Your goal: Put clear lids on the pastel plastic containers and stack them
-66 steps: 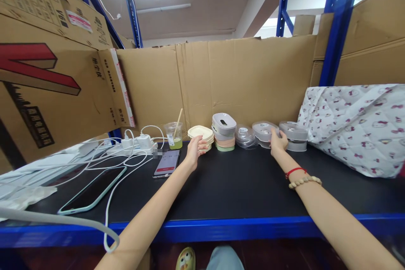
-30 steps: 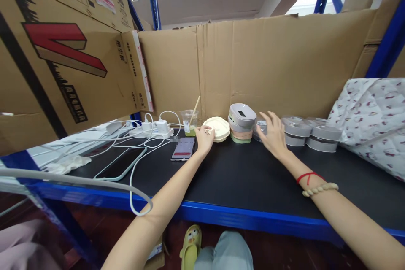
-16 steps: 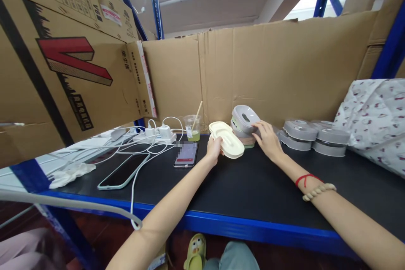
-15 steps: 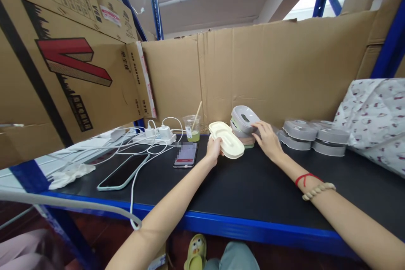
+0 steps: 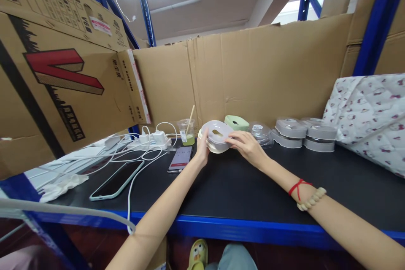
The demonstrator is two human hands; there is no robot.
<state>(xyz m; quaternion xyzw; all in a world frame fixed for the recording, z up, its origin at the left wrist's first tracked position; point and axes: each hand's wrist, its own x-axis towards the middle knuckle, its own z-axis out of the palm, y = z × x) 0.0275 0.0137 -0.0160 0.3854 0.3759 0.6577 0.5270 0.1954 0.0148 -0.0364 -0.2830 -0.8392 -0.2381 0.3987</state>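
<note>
Just right of the clear cup (image 5: pixel 186 133), the lavender-grey piece (image 5: pixel 220 140) sits between both hands, its hollow with an oval hole facing up, over the cream tray (image 5: pixel 217 150). The left hand (image 5: pixel 202 147) grips the pair at the left side, thumb by the lavender-grey rim and fingers around the cream tray; the right hand (image 5: pixel 248 145) pinches the opposite rim, its fingers narrow. Counted, there is one lavender-grey piece in hand; how many cream layers lie beneath it cannot be told. One cup holds one straw (image 5: pixel 190 119); two phones lie on the bench (image 5: pixel 253 194), the dark phone (image 5: pixel 117 180) and the lit phone (image 5: pixel 180 158), both nearer the person than the cup. Farther right of the cup come one pale green piece (image 5: pixel 237 123), a heap of clear lids (image 5: pixel 261 135) too overlapped to count, two grey two-tier containers (image 5: pixel 289 133) side by side, and one quilted bag (image 5: pixel 363 124). Half a second ago the left hand held the cream tray alone, tilted, while the lavender-grey piece topped the stack; now it has left there, and the green piece shows uppermost.
</note>
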